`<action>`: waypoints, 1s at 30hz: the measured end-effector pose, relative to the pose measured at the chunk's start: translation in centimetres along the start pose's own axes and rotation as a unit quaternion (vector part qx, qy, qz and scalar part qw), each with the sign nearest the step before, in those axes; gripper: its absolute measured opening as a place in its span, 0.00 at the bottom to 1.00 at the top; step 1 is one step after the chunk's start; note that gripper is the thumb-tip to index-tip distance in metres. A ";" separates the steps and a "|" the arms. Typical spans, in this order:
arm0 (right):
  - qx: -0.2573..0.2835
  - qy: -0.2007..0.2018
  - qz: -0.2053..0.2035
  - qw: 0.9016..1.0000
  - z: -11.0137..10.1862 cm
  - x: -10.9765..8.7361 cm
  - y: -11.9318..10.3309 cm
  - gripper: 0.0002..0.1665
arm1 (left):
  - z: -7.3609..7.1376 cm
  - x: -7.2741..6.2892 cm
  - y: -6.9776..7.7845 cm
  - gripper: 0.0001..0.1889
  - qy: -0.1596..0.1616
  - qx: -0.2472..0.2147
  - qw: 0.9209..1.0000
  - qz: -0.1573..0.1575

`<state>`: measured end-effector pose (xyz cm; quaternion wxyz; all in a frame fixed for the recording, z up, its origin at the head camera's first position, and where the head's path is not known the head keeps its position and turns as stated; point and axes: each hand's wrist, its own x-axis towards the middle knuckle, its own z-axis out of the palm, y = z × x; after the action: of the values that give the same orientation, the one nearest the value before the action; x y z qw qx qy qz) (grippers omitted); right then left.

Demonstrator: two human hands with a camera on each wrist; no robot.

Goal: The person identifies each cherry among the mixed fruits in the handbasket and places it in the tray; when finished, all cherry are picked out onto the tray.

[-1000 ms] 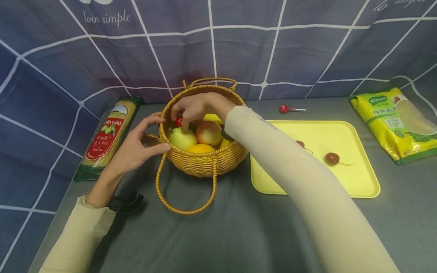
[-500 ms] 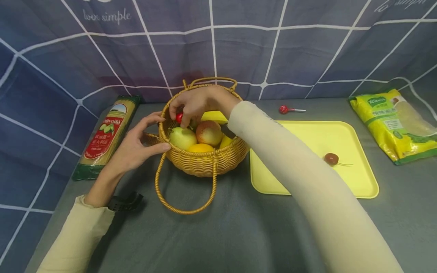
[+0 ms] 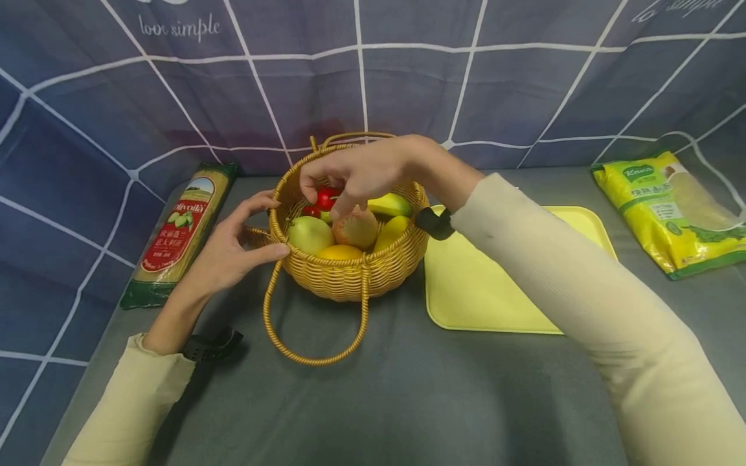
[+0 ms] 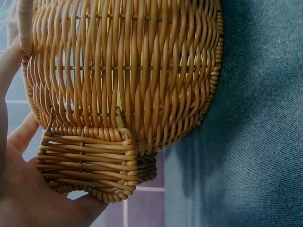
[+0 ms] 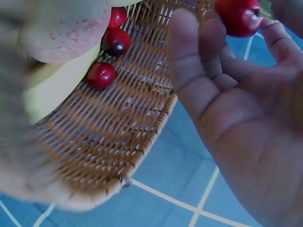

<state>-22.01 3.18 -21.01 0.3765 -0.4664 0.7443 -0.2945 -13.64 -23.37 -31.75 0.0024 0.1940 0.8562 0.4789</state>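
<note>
My left hand (image 3: 230, 246) holds the left side of a wicker basket (image 3: 350, 281), thumb and fingertips at its rim. In the left wrist view, that hand (image 4: 33, 170) spans a small woven tab on the basket's side. Above the basket's opening, my right hand (image 3: 373, 168) pinches a red cherry (image 3: 327, 198). The right wrist view has this cherry (image 5: 239, 16) at the fingertips, with part of its stem showing. Inside the basket lie a green pear (image 3: 311, 235), a reddish peach (image 3: 355, 228), yellow fruits and several smaller cherries (image 5: 101, 75).
A yellow tray (image 3: 472, 291) stands right of the basket, partly behind my right sleeve. At far right lies a yellow Knorr bag (image 3: 664, 210); a spaghetti pack (image 3: 180, 233) lies at left. The basket's front handle (image 3: 315, 359) hangs down onto the table.
My right hand has moved right and a little up out of the basket's depth, the cherry still in its fingers. Its sleeve now covers the tray's cherry and most of the lollipop. My left hand stays put.
</note>
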 end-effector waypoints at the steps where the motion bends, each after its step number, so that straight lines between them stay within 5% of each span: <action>1: -0.003 0.007 -0.010 1.000 0.3 -0.6 0.0 0.14 | 0.0 0.0 0.0 0.32 0.001 0.001 1.000 -0.001; 7: -0.030 0.054 -0.048 0.997 2.1 -4.2 0.2 0.09 | 0.0 0.0 -0.1 0.31 0.000 0.009 1.000 -0.003; 15: -0.080 0.139 -0.046 0.986 4.3 -9.0 1.8 0.11 | 0.0 -0.1 -0.1 0.32 -0.005 -0.003 1.000 0.001; 17: -0.079 0.160 -0.037 0.983 4.8 -10.2 2.3 0.12 | 0.0 -0.1 -0.1 0.32 -0.004 -0.004 1.000 0.001; 24: 0.026 0.195 0.093 0.976 7.2 -14.6 4.0 0.16 | 0.0 -0.2 0.0 0.32 -0.003 -0.009 1.000 -0.002; 30: 0.026 0.255 0.095 0.962 9.9 -17.7 8.0 0.10 | -0.1 -0.1 0.0 0.32 -0.001 -0.008 1.000 -0.005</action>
<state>-12.57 21.64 -27.62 0.2125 -0.2936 0.8486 -0.3854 -13.54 -23.45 -31.70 0.0074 0.1898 0.8533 0.4856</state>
